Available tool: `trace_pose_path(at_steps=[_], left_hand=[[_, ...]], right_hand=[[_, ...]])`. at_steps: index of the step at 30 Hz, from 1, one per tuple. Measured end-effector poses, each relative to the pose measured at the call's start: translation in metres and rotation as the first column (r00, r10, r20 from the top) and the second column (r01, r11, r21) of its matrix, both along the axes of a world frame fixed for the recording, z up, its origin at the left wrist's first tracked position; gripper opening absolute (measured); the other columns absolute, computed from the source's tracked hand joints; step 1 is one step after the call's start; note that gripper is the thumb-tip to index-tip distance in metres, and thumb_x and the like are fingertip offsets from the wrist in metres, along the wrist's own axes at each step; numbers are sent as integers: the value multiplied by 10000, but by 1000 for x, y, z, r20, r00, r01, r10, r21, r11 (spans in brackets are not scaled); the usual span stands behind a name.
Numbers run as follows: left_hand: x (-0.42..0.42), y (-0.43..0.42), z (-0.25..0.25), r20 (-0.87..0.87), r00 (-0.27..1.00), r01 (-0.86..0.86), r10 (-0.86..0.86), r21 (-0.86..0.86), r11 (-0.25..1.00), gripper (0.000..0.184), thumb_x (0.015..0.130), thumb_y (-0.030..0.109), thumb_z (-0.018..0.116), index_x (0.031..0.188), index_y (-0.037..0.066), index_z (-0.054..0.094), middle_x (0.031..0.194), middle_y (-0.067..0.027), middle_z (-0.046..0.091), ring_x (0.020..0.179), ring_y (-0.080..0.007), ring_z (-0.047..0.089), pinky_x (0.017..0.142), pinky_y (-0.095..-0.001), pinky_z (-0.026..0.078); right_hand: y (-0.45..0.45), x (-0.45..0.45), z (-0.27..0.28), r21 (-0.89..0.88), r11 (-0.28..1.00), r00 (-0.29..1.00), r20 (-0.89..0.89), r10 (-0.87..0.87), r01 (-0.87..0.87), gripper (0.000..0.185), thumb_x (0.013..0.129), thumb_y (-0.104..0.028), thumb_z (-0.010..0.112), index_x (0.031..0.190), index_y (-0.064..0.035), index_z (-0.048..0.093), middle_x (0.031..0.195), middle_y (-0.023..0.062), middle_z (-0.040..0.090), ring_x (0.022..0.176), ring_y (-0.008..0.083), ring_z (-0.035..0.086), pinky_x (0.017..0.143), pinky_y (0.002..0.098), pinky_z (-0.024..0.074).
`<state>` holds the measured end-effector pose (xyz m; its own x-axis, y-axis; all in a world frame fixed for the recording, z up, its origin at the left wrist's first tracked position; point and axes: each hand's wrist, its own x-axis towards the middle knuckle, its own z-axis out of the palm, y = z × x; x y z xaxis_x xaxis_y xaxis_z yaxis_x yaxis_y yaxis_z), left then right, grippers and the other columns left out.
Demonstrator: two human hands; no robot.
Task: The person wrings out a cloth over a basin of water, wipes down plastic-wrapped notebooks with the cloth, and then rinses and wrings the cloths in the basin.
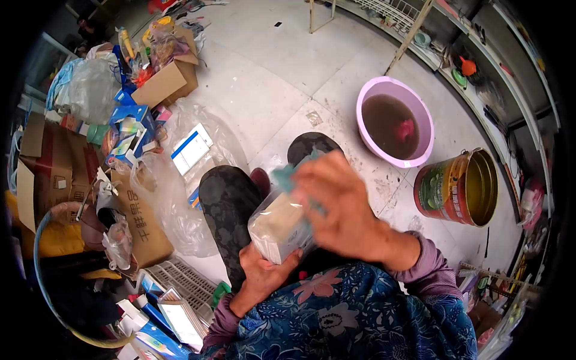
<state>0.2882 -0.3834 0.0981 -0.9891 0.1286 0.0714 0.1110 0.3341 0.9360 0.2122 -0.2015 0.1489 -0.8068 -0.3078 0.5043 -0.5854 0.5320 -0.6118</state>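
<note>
Above my lap, my left hand (267, 271) grips the lower end of a pale block-shaped package (277, 225) in clear plastic. Its contents look white and beige, but I cannot make out what they are. My right hand (345, 207), smeared by motion, has its fingers closed on a teal cloth (288, 177) at the package's upper end. Part of the package is hidden behind that hand.
On the right stand a lilac basin (364, 123) of murky water with something pink in it and a metal bucket (444, 191). Shelves (516, 78) line the right wall. Cardboard boxes (141, 219), plastic bags (174, 198) and a grey crate (180, 279) crowd the left.
</note>
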Motion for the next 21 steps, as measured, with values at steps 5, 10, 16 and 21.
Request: trace_pose_path(at_steps=[5, 10, 16, 21], left_hand=[[3, 0, 0, -91, 996, -5, 4, -11, 1000, 368, 656, 135, 773, 970, 10, 628, 862, -117, 676, 759, -216, 675, 665, -307, 517], [7, -2, 4, -47, 999, -18, 15, -66, 998, 407, 630, 107, 780, 992, 1, 627, 873, -123, 676, 750, -247, 678, 675, -315, 523], [0, 0, -4, -87, 996, 10, -7, 29, 1000, 400, 640, 84, 770, 1004, 2, 625, 894, -128, 671, 774, -238, 675, 700, -326, 522], [5, -4, -7, -52, 999, -1, 2, 14, 1000, 386, 650, 82, 761, 1002, 1, 623, 883, -131, 671, 786, -234, 676, 702, -326, 522]], right_hand=[[-28, 21, 24, -239, 954, 983, -6, 184, -180, 242, 683, -24, 644, 923, -4, 627, 894, 104, 576, 814, 277, 559, 690, 354, 474], [24, -24, -16, 240, 953, 977, 55, -206, 187, 238, 619, -43, 610, 853, -79, 642, 778, 29, 564, 734, 247, 507, 591, 361, 428], [-26, 15, 29, -119, 956, 963, 8, 271, -268, 167, 684, -51, 650, 839, -30, 592, 865, 107, 544, 738, 274, 524, 600, 354, 423], [0, -24, 1, 150, 981, 992, 56, 112, -120, 148, 716, -67, 640, 862, -56, 621, 820, 67, 563, 705, 252, 522, 581, 353, 420]])
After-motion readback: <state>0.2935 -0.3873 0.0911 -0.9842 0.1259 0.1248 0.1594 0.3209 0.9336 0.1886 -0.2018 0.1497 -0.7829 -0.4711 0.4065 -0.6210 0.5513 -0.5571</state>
